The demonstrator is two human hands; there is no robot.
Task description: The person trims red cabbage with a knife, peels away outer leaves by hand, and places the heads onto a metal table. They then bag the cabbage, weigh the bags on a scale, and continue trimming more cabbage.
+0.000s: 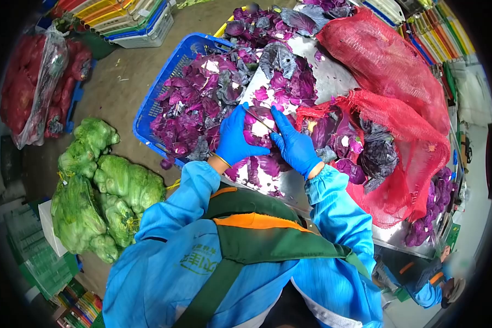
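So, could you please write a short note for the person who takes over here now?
Left hand: lies on the purple cabbage on the metal table; grip unclear.
Right hand: holds a knife, blade across the cabbage.
Done: many loose purple leaves lie in the blue crate.
Left: the open red net sack by the right hand holds more cabbages.

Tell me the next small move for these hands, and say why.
Likely, the left hand should sweep the loose purple leaves sideways into the blue crate. They clutter the metal table under both hands, the right hand seems busy with a thin blade, and the crate sits beside the left hand.
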